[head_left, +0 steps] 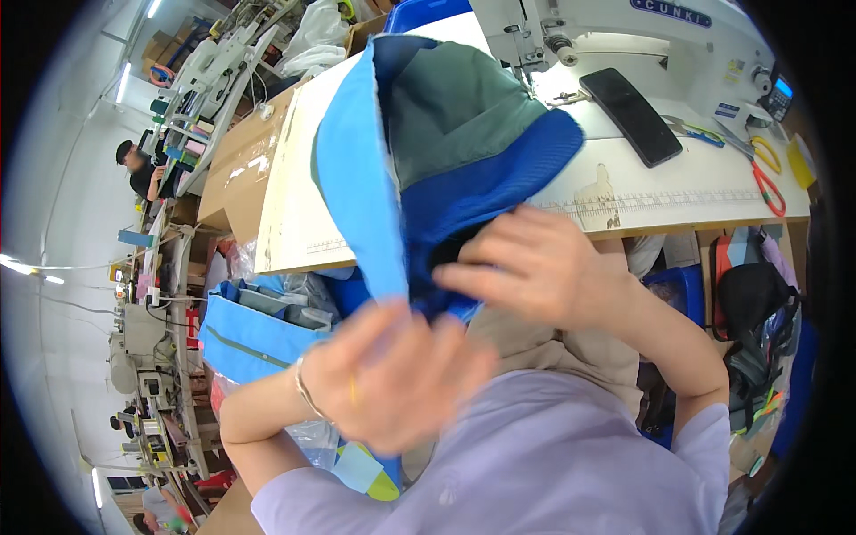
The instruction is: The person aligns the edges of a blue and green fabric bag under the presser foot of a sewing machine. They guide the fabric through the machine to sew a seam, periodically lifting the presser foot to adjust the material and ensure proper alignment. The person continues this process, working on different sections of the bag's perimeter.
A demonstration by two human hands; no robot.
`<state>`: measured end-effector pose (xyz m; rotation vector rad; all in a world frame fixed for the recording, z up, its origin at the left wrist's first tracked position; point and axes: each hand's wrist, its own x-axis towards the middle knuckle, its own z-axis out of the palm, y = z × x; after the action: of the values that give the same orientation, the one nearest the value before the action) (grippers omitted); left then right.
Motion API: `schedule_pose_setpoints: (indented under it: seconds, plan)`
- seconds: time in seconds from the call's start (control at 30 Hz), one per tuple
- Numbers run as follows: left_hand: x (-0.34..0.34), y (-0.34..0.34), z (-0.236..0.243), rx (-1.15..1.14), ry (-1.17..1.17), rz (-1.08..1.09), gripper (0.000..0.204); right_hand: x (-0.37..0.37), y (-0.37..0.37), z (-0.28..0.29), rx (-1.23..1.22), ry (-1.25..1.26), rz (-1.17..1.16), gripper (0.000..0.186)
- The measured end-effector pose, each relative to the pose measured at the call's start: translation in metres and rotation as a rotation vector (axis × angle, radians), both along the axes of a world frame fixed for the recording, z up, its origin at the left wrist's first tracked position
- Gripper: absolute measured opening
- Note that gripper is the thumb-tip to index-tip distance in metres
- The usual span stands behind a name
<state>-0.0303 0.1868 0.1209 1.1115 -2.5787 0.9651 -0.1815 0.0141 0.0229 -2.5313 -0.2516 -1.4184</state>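
A half-sewn blue fabric bag [357, 169], with a grey-green lining and a darker blue mesh panel, lies over the front edge of the sewing table and hangs toward my lap. My left hand [392, 374], smeared by motion, is closed at the lower end of its light blue edge. My right hand [535, 263] has its bent fingers at the dark blue part, just below the table edge; the thumb is hidden. Behind the bag stands a white sewing machine [615, 53], its needle area next to the fabric's far right side.
On the white tabletop [571, 209] lie a black phone [631, 116], scissors with red and yellow handles [765, 174] and a printed ruler strip. Another blue fabric bag [245, 334] sits at left below the table. Cardboard [241, 160] adjoins the table. Other people work far left.
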Motion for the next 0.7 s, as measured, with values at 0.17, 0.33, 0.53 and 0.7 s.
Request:
schedule_pose_setpoints:
  seconds: [0.17,0.33,0.53,0.7]
  plan:
    - [-0.031,0.01,-0.072,0.776,0.558,-0.235,0.031,-0.01,0.019,0.013,-0.02,-0.02,-0.07,0.022]
    - [0.032,-0.035,-0.111,1.052,1.249,0.553,0.029,-0.039,0.024,0.013,0.106,-0.124,-0.048,0.027]
    - [0.214,-0.09,-0.07,0.085,1.617,0.98,0.025,-0.051,0.078,-0.093,0.17,0.208,-0.136,0.017]
    - [0.083,-0.08,0.001,-0.407,1.017,0.18,0.022,-0.041,0.081,-0.097,0.159,0.242,-0.124,0.019]
